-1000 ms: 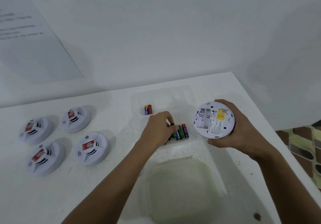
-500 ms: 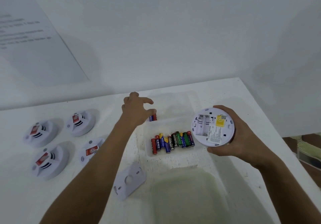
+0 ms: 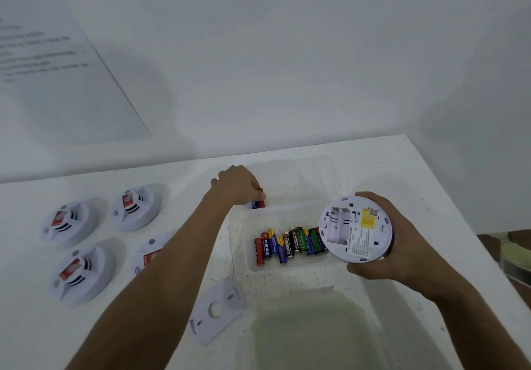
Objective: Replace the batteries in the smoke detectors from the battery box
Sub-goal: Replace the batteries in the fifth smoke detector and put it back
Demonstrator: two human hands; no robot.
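My right hand (image 3: 385,243) grips a detector (image 3: 356,229) from behind, back side up, over the right end of the battery box (image 3: 250,266); its battery bay shows no cells that I can make out, and its rim hides the last batteries (image 3: 290,243) in the row. My left hand (image 3: 237,184) reaches to the far tray (image 3: 310,168), fingers curled down over a red-and-blue battery (image 3: 257,203) — whether they pinch it or only touch it I cannot tell, since the knuckles cover the tips. Four detectors (image 3: 133,207) sit on the table (image 3: 402,168) to the left; my forearm cuts across the nearest one. A loose backplate (image 3: 217,310) lies near my left arm. The box lid (image 3: 310,332) is blurred at the bottom.
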